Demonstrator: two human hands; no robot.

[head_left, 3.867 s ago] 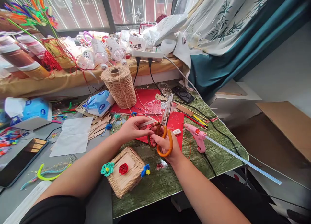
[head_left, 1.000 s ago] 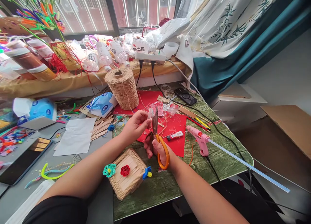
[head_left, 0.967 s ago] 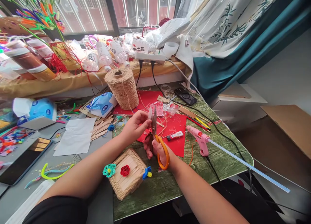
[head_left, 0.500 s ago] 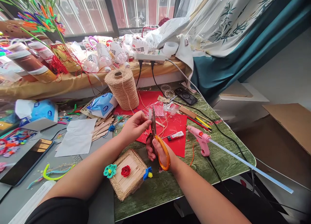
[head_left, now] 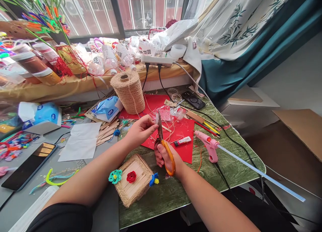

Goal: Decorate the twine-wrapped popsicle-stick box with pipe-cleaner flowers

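My right hand (head_left: 164,154) is closed round the orange handles of a pair of scissors (head_left: 161,126), whose blades point up and away from me. My left hand (head_left: 143,128) pinches a small whitish translucent piece (head_left: 157,117) right beside the blades; what it is I cannot make out. Below my hands lies a square box (head_left: 134,180) of wooden sticks edged with twine. A red rose (head_left: 131,177) sits at its middle, a teal flower (head_left: 115,177) on its left corner and a blue flower (head_left: 154,179) on its right corner.
A twine spool (head_left: 129,92) stands behind my left hand. Red paper (head_left: 184,151) lies under a small tube (head_left: 182,141). A pink glue gun (head_left: 210,144) with a long glue stick rests at right, its cord trailing. Craft sticks (head_left: 107,133) and a phone (head_left: 29,166) lie at left.
The scissor blades have closed further beside the whitish piece, and the handles have drawn together. The whole view has shifted slightly; the box stays in place.
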